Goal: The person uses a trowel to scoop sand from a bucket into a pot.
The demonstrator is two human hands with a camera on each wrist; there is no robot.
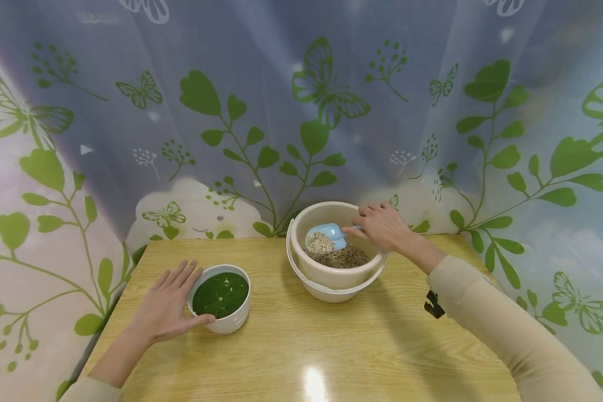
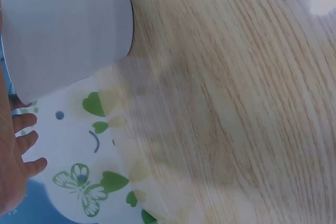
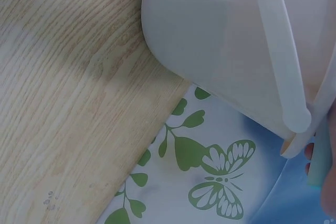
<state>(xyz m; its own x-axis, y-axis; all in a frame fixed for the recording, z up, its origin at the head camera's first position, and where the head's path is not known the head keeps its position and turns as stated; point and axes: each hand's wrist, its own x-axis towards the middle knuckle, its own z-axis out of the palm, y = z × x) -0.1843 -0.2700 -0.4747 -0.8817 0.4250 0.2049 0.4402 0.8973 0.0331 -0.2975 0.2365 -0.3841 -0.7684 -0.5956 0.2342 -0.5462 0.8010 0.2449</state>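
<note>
My right hand (image 1: 382, 224) grips the handle of a light blue scoop (image 1: 334, 234), held over a cream bucket (image 1: 309, 271). Pale grain-like bits (image 1: 319, 243) fill the scoop's bowl. Below it, inside the bucket, lies a brown, grainy mix (image 1: 347, 258). In the right wrist view the scoop's handle (image 3: 319, 156) shows at the right edge, beside the bucket's rim. My left hand (image 1: 168, 304) rests against the side of a white pot (image 1: 236, 321), fingers straight and thumb apart at the near rim. Dark green liquid (image 1: 221, 295) with pale specks is in that pot.
Both containers stand on a wood-grain table (image 1: 281, 346). The bucket's white carrying handle (image 1: 301, 273) hangs down around its front. Behind the table, a curtain (image 1: 261, 89) printed with butterflies and leaves comes close to the bucket's back. A black object (image 1: 434, 304) shows at my right sleeve.
</note>
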